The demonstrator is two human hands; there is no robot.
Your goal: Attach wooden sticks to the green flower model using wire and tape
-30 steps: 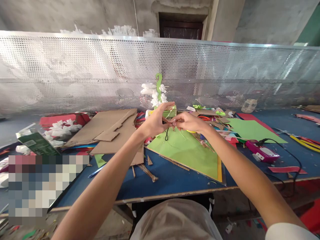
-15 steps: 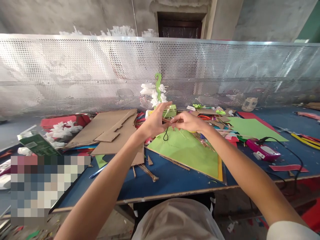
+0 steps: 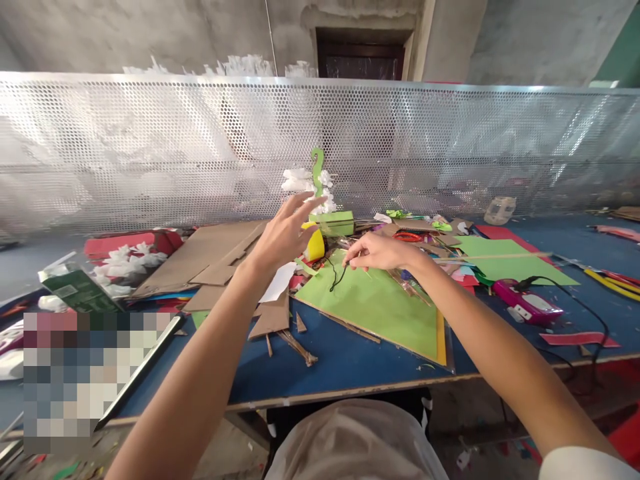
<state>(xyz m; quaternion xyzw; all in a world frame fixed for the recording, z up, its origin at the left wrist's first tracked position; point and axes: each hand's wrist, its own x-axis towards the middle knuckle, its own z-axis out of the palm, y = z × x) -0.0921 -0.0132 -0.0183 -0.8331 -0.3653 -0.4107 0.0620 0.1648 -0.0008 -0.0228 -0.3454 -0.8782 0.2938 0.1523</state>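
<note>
My right hand (image 3: 377, 251) is closed, its thumb and fingertips pinching a thin black cord (image 3: 336, 279) above a light green sheet (image 3: 385, 313). The cord's lower part hangs in a loop over that sheet. My left hand (image 3: 286, 231) is raised to the left with its fingers spread and nothing visible in them. Just right of its fingers, a yellow roll (image 3: 315, 245) shows beside a light green box-like piece (image 3: 335, 223). A thin pale stick (image 3: 493, 257) extends rightward from behind my right forearm; I cannot tell whether my right hand holds it.
Brown cardboard pieces (image 3: 200, 250) and a white paper piece (image 3: 279, 283) lie at left. Behind stands a green hook shape with white tufts (image 3: 318, 167) before a perforated metal screen (image 3: 450, 147). A magenta device (image 3: 527, 301) with a black cable and yellow-handled scissors (image 3: 613, 283) are at right.
My hands were close together and have moved apart. My left hand has gone left and spread its fingers, uncovering the yellow roll. The black cord now hangs from my right hand alone.
</note>
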